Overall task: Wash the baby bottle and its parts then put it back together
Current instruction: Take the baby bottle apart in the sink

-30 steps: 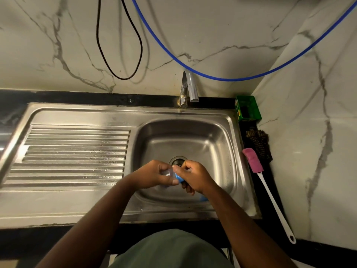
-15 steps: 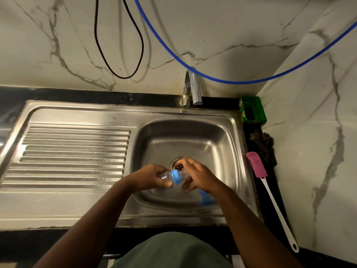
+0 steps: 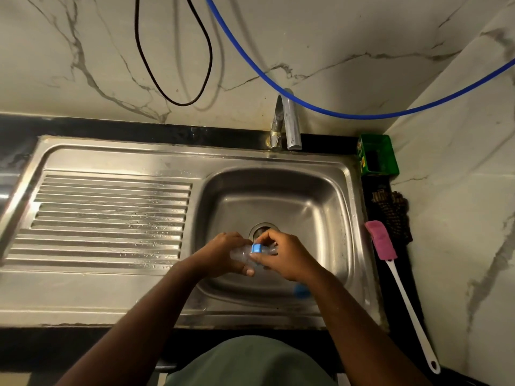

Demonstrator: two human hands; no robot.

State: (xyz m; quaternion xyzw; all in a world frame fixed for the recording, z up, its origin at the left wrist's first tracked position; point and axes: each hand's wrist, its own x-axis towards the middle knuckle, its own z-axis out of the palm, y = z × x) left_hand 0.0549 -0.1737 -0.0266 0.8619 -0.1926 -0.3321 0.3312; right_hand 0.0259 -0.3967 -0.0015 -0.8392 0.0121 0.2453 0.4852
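Over the sink (image 3: pixel 278 174) the left hand (image 3: pixel 223 256) grips the clear bottle (image 3: pixel 241 253), the right hand (image 3: pixel 287 257) pinches its blue collar (image 3: pixel 256 248); a blue part (image 3: pixel 301 291) lies loose, so reassembly seems unfinished

Dim warm light, steel glare, wide-angle bending at edges.

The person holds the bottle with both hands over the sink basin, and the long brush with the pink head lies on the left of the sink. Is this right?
Not quite. In the head view both hands, left hand and right hand, do hold the bottle over the sink, but the pink-headed brush lies on the right of the sink.
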